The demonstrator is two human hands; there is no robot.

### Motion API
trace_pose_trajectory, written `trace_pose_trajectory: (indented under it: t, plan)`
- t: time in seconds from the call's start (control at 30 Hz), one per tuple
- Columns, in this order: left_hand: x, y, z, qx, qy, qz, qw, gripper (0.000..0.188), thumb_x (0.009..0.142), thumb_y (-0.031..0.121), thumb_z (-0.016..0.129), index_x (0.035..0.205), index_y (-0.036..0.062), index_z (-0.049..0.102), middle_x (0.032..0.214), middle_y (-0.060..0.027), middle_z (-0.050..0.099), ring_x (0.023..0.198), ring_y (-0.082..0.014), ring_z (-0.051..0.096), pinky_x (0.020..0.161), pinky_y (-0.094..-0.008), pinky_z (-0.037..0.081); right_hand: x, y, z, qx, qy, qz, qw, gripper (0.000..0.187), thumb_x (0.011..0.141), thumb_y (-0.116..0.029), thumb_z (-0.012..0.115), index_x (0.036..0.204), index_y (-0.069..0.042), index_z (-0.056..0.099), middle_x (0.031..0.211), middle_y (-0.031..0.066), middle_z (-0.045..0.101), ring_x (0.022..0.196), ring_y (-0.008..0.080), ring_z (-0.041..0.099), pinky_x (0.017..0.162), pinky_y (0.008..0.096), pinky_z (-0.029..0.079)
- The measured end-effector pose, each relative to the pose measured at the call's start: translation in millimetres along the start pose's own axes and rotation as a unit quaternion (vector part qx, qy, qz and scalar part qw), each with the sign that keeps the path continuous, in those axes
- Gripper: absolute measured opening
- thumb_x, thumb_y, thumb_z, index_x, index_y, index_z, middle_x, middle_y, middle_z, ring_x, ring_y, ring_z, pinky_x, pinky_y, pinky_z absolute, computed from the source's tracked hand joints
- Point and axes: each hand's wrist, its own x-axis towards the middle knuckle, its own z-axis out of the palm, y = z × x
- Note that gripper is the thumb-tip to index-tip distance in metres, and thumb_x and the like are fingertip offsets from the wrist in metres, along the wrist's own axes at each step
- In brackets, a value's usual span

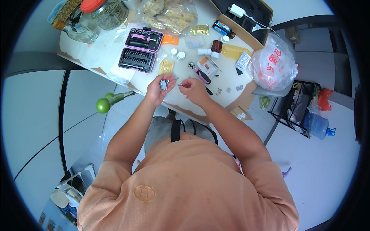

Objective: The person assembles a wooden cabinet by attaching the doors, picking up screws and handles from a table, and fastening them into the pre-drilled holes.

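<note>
Over the near edge of the table, my left hand [155,93] is curled round a small silvery metal piece [163,85]; a thin metal tip [176,78] sticks out by its fingers. Close to its right, my right hand [195,91] pinches something tiny, too small to name. A black and pink ratchet-like hand tool [202,75] lies just beyond the right hand. Several little brass-coloured fittings [219,91] and small grey squares [228,89] are to its right. Beyond the left hand is a yellowish packet [166,67].
An open pink-edged tool case [137,60] with bits and sockets lies at the left. White-capped bottles [216,46], a yellow oval object [234,52] and a blister pack [243,61] sit farther right. A full plastic bag [271,63] stands at the right edge, a large jar [110,15] far left.
</note>
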Motion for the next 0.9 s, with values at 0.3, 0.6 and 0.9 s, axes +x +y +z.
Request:
trace_pose_trajectory:
  t: [0.3, 0.6, 0.9]
  plan:
    - [5.4, 5.7, -6.5, -0.008, -0.088, -0.051, 0.995, 0.02, 0.087, 0.023, 0.046, 0.076, 0.0079, 0.053, 0.07, -0.0026, 0.054, 0.064, -0.0125, 0.051, 0.054, -0.0231, 0.041, 20.2, 13.0, -16.7, -0.275, 0.103, -0.053, 0.955, 0.017, 0.076, -0.02, 0.061, 0.082, -0.004, 0.063, 0.077, 0.0156, 0.063, 0.074, 0.0304, 0.061, 0.069, 0.0396, 0.049]
    - [-0.9, 3.7, -27.1, -0.01, 0.01, -0.014, 1.0, 0.018, 0.087, 0.023, 0.048, 0.085, 0.0066, 0.055, 0.072, -0.0023, 0.056, 0.063, -0.0112, 0.053, 0.057, -0.0235, 0.044, 35.6, 4.6, -1.2, -0.321, 0.076, -0.037, 0.943, 0.015, 0.074, -0.019, 0.058, 0.08, -0.005, 0.059, 0.075, 0.0107, 0.061, 0.071, 0.0281, 0.06, 0.064, 0.038, 0.05]
    - [-9.6, 4.7, -31.4, -0.006, 0.021, 0.008, 1.0, 0.022, 0.088, 0.024, 0.047, 0.085, 0.0039, 0.055, 0.073, -0.0028, 0.055, 0.063, -0.0117, 0.053, 0.057, -0.0226, 0.046, 45.1, 9.7, 25.0, -0.452, 0.038, -0.32, 0.832, 0.011, 0.07, -0.012, 0.058, 0.08, -0.006, 0.056, 0.084, 0.007, 0.055, 0.085, 0.0222, 0.057, 0.067, 0.0358, 0.049]
